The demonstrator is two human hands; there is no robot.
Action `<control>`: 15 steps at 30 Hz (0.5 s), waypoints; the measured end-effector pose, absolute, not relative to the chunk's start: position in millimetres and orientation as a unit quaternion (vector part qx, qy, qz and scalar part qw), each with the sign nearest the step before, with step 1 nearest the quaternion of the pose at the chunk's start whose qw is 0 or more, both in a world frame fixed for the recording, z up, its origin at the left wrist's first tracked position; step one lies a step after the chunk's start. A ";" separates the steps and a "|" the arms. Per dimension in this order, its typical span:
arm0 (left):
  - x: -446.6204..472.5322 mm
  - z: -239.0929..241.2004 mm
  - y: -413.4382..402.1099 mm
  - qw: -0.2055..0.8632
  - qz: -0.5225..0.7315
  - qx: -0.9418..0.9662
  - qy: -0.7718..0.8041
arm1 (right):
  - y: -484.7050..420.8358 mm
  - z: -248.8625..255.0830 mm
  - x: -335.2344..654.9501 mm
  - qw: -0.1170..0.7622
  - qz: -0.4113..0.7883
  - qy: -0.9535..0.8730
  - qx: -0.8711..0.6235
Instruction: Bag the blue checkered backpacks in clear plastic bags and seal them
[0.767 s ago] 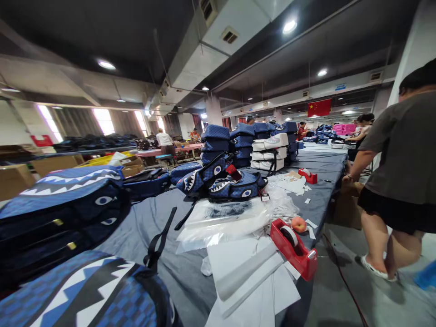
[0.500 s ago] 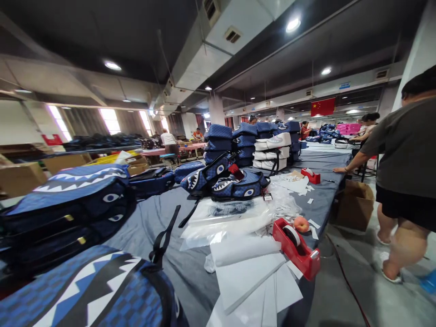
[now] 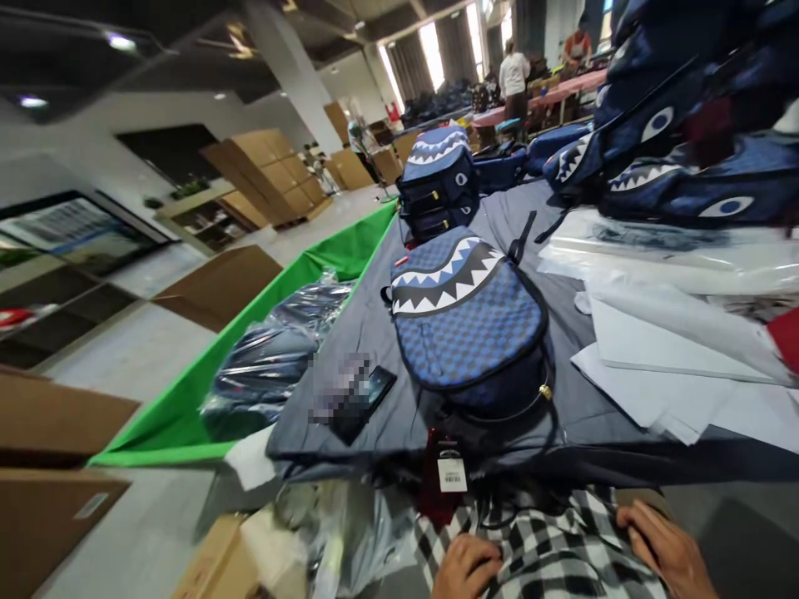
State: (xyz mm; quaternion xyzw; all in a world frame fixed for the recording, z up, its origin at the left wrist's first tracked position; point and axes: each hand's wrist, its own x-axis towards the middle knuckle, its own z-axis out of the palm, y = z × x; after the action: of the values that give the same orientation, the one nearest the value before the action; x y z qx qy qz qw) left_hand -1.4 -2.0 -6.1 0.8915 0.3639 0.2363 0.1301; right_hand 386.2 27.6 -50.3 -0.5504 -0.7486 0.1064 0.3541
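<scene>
My left hand (image 3: 465, 567) is closed, its fingers curled on a black-and-white checked cloth (image 3: 549, 545) at my lap. On the other side of that cloth, my right hand (image 3: 667, 545) has its fingers bent round the edge. In front of me a blue checked backpack (image 3: 471, 333) with a shark-mouth print lies on the dark-covered table (image 3: 565, 408). From its near end a dark red tag (image 3: 437, 478) with a white label (image 3: 452, 475) hangs over the table edge.
Left of the backpack lies a dark phone (image 3: 368, 408). Beyond the table edge, a green-walled bin (image 3: 349, 237) holds plastic-wrapped bags (image 3: 268, 358). White sheets (image 3: 674, 349) and more shark backpacks (image 3: 680, 183) are at right. Cardboard boxes (image 3: 56, 416) stand at left.
The view has swung left and down, bringing the near backpack, the green bin and both my hands into sight. The red tape dispenser has mostly left the view at right.
</scene>
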 end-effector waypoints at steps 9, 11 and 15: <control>10.0 89.3 25.3 0.084 0.282 0.916 0.272 | 59.9 51.4 383.0 0.329 0.190 -0.783 -0.492; 21.6 126.4 45.5 0.018 0.292 0.918 0.269 | 84.5 85.8 376.0 0.372 0.137 -0.795 -0.460; 66.7 155.5 108.1 -0.070 0.295 0.864 0.402 | 148.8 136.2 341.2 0.392 0.008 -0.829 -0.399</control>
State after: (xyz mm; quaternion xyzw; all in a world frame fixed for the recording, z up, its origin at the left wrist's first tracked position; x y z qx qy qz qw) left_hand 66.7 108.1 155.5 0.8638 0.4025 0.2949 -0.0700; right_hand 341.2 148.8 136.2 -0.3985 -0.8292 0.0081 0.3919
